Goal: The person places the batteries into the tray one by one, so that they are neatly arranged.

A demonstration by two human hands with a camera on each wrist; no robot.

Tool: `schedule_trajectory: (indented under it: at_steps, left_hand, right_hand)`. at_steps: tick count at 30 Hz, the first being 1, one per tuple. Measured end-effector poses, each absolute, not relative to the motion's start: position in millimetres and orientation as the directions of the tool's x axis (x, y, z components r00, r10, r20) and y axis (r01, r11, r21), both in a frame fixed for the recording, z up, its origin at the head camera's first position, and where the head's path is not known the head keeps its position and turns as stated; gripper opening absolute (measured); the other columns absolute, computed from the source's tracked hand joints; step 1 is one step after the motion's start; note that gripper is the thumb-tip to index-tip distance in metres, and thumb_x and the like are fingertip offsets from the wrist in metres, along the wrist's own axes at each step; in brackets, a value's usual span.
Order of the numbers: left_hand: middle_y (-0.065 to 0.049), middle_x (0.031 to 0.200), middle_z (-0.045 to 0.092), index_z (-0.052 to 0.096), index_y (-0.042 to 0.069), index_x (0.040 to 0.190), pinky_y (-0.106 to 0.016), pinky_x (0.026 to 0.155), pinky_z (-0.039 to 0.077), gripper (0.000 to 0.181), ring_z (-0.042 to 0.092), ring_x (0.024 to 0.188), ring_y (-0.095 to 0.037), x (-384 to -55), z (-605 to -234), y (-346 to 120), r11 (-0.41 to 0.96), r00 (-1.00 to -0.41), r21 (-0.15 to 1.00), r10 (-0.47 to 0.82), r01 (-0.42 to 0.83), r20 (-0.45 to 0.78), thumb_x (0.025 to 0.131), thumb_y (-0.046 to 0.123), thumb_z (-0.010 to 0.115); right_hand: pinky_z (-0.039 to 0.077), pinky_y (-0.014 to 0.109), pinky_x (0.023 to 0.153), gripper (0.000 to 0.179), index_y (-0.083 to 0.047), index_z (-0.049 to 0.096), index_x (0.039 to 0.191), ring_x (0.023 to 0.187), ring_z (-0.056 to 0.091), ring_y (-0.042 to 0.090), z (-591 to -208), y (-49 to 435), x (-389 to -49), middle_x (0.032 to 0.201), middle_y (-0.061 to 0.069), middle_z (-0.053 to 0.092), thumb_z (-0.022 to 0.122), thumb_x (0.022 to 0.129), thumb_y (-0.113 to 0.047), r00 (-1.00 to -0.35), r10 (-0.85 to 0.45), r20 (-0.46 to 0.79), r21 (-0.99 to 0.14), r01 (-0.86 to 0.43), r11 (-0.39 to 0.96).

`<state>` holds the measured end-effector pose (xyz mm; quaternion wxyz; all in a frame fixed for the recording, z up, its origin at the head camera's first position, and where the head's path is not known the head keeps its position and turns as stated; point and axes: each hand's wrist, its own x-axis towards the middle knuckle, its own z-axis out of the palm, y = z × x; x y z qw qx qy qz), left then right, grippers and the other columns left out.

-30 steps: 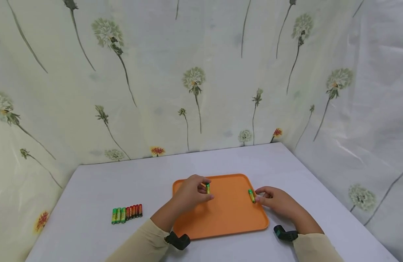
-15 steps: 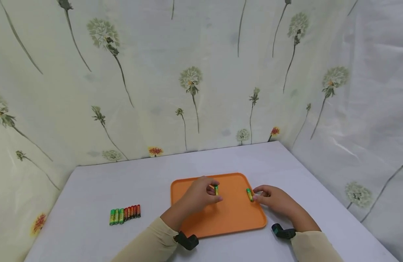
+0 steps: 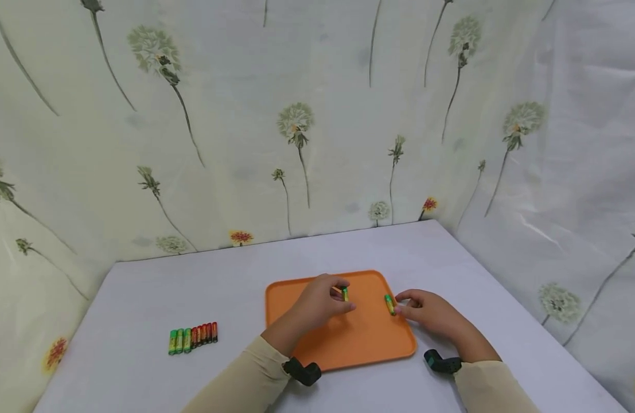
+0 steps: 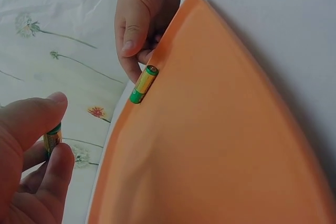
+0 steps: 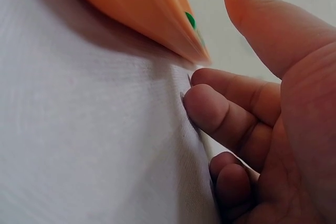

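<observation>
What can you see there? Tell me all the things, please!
tray: 1, orange, on the table
table: 1, white, under the tray
held battery: 1, green and yellow, above the tray
tray battery: 1, green and yellow, lying inside the tray by its right edge
green batteries: 3, green, on the table left of the tray
red batteries: 5, red, in a row just right of the green batteries
backdrop: pale with printed flowers, behind and beside the table; number of pieces unclear
wrist cameras: 2, black, one at each wrist
sleeves: 2, beige, on the arms
left hand: 1, bare, over the tray, pinching the held battery
right hand: 1, bare, beside the tray's right edge
</observation>
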<state>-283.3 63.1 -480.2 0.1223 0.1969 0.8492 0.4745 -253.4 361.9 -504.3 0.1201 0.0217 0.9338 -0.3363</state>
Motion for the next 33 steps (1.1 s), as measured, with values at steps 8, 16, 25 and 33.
schedule_trajectory:
  at_steps: [8, 16, 25, 33]
  left_hand:
    - [0.002, 0.121, 0.064, 0.069, 0.01, 0.135, -0.032, 0.08, 0.059, 0.053, 0.066, 0.105, -0.013, -289.1, -484.3, 70.3, 0.464, -0.884, 0.86, 0.467, 0.214, -0.032, 0.088, 0.027, 0.087]
    - [0.006, 0.117, 0.064, 0.069, 0.013, 0.135, -0.03, 0.079, 0.059, 0.053, 0.065, 0.102, -0.01, -289.9, -483.9, 88.6, 0.462, -0.881, 0.862, 0.472, 0.21, -0.039, 0.087, 0.027, 0.088]
    - [0.006, 0.117, 0.061, 0.07, 0.013, 0.132, -0.029, 0.078, 0.059, 0.052, 0.065, 0.098, -0.008, -288.1, -480.2, 107.5, 0.452, -0.883, 0.873, 0.467, 0.184, -0.055, 0.086, 0.027, 0.089]
    - [0.0, 0.12, 0.06, 0.07, 0.01, 0.13, -0.028, 0.076, 0.058, 0.051, 0.066, 0.099, -0.01, -291.7, -487.7, 119.1, 0.473, -0.889, 0.862, 0.453, 0.185, -0.058, 0.086, 0.026, 0.089]
  right_hand:
    - [0.042, 0.034, 0.07, 0.054, -0.015, 0.068, 0.132, 0.083, 0.054, 0.02, -507.6, 361.5, -254.1, 0.094, 0.002, 0.064, 0.075, 0.094, -0.051, -0.974, -0.05, -0.22, -0.623, 0.101, 0.776]
    - [0.042, 0.035, 0.068, 0.053, -0.015, 0.068, 0.132, 0.081, 0.054, 0.02, -503.7, 362.4, -251.9, 0.094, 0.002, 0.064, 0.074, 0.095, -0.051, -0.974, -0.072, -0.213, -0.631, 0.081, 0.772]
    - [0.042, 0.035, 0.068, 0.054, -0.014, 0.068, 0.133, 0.081, 0.054, 0.02, -504.6, 365.3, -253.9, 0.093, 0.002, 0.063, 0.075, 0.094, -0.05, -0.975, -0.071, -0.21, -0.648, 0.084, 0.757]
    - [0.041, 0.035, 0.068, 0.054, -0.015, 0.068, 0.132, 0.082, 0.054, 0.02, -503.0, 365.0, -251.8, 0.093, 0.002, 0.063, 0.076, 0.093, -0.052, -0.976, -0.058, -0.212, -0.639, 0.093, 0.764]
